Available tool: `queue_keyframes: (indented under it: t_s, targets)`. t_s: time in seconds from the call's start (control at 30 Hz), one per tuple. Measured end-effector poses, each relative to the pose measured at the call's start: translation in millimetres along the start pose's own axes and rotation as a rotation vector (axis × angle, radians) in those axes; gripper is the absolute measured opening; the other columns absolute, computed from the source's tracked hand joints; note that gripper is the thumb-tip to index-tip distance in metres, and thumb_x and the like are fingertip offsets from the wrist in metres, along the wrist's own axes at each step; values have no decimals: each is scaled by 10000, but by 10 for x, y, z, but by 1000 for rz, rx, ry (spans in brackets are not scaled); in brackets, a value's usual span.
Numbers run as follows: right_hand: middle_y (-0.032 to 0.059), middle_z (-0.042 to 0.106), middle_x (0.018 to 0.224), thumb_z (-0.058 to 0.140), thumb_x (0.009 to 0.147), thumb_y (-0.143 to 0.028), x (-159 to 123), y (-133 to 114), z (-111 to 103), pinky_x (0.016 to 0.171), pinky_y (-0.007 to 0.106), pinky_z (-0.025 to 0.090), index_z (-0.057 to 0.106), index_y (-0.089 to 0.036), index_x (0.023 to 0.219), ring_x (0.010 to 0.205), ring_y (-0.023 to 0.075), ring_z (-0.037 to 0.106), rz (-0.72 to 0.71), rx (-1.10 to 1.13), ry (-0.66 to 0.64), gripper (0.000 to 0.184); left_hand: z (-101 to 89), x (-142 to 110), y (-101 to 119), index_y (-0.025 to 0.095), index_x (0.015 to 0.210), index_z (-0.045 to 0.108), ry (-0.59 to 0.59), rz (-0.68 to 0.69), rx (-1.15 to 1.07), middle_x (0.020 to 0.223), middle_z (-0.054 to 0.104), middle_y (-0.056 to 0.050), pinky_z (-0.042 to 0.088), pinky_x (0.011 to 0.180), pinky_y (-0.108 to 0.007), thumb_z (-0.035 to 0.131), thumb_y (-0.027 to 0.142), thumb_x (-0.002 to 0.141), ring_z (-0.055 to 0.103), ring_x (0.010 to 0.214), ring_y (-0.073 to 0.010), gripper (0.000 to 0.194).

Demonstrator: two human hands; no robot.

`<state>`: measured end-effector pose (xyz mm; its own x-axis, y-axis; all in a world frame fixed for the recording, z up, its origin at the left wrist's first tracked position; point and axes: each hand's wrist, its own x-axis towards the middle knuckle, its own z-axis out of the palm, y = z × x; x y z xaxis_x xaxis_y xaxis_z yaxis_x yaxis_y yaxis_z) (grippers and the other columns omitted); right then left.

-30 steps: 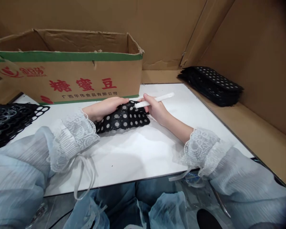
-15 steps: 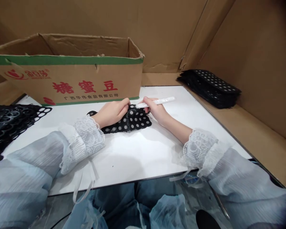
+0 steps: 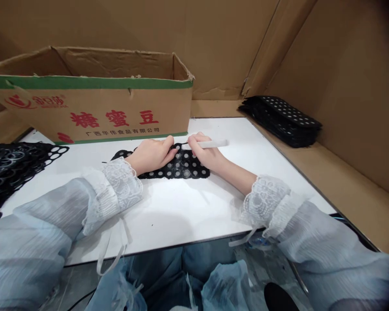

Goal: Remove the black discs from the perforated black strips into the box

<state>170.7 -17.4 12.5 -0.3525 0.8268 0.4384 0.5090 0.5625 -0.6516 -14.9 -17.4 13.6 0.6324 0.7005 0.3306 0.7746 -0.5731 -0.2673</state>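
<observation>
"What has moved?"

"Compared with a second ago, the black dotted piece [image 3: 185, 172] lies flatter, and the left hand [image 3: 151, 154] sits over it with its fingers curled in. The right hand [image 3: 209, 156] has come slightly left, nearer to it."

"How are they gripping?"

"The left is closed on the piece near its far edge; how much it pinches, I can't tell. The right holds a white pen-like tool [image 3: 218, 144] in a narrow grip, with the tip at the far edge. Whether the tip touches, I can't tell."

"Where's the piece?"

"On the white table [image 3: 168, 211], in front of the cardboard box [image 3: 116, 97]. Black ringed material [image 3: 11, 166] lies at the left, and a dotted black stack [image 3: 283, 121] rests beyond the table's right edge."
</observation>
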Motion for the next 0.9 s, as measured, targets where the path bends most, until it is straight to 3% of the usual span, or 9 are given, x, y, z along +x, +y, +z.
queue_keyframes:
  t_s: [0.23, 0.3, 0.4, 0.53, 0.63, 0.7, 0.8, 0.9]
  targets:
    - [16, 437, 576, 236, 885, -280, 16, 31, 157, 739, 307, 322, 299, -208, 553, 662, 153, 375, -211, -261, -93, 346, 4, -35, 99, 126, 862, 502, 88, 178, -22, 575, 586, -61, 307, 469, -277, 247, 302, 867, 562, 530, -192, 310]
    - [17, 431, 578, 213, 888, -271, 37, 45, 181, 736, 312, 316, 288, -206, 563, 631, 149, 352, -251, -360, -93, 340, -18, -36, 135, 132, 867, 500, 95, 162, -48, 577, 586, -54, 302, 468, -273, 258, 296, 862, 562, 530, -188, 292]
    - [19, 420, 579, 212, 888, -286, 93, 63, 172, 723, 317, 305, 286, -202, 562, 639, 152, 354, -224, -412, -20, 345, -40, -23, 170, 140, 896, 483, 92, 14, -118, 600, 587, -49, 295, 475, -267, 259, 306, 866, 564, 545, -189, 281]
    - [3, 384, 557, 281, 871, -342, 116, 95, 92, 675, 298, 310, 317, -197, 522, 629, 144, 397, -3, -227, 82, 380, -14, 6, 148, 142, 955, 448, -22, -164, -297, 630, 577, -46, 302, 488, -263, 241, 390, 878, 559, 569, -203, 332]
    - [-12, 391, 538, 319, 850, -430, 80, 132, 17, 624, 280, 318, 342, -194, 508, 581, 129, 414, 146, 8, 85, 416, 15, 31, 91, 151, 990, 443, -111, -137, -465, 682, 577, -42, 334, 534, -261, 317, 501, 833, 550, 613, -202, 404]
    - [-22, 396, 514, 331, 831, -491, 63, 158, -13, 601, 274, 314, 353, -192, 499, 550, 121, 406, 200, 136, 72, 447, 18, 50, 46, 158, 900, 480, -142, -99, -592, 688, 562, -29, 346, 564, -258, 339, 534, 814, 523, 618, -181, 410]
    - [-28, 375, 488, 341, 801, -557, 67, 195, -18, 591, 269, 307, 366, -187, 469, 536, 116, 391, 253, 282, 22, 497, 7, 72, -20, 161, 727, 487, -215, -57, -832, 674, 538, -2, 348, 577, -241, 358, 527, 808, 476, 599, -140, 397]
    - [-30, 354, 480, 340, 793, -569, 79, 207, -10, 585, 265, 312, 349, -188, 452, 534, 115, 382, 251, 459, -55, 511, 3, 80, -70, 155, 732, 498, -285, -81, -1066, 705, 549, 10, 359, 594, -229, 418, 508, 790, 467, 609, -120, 367]
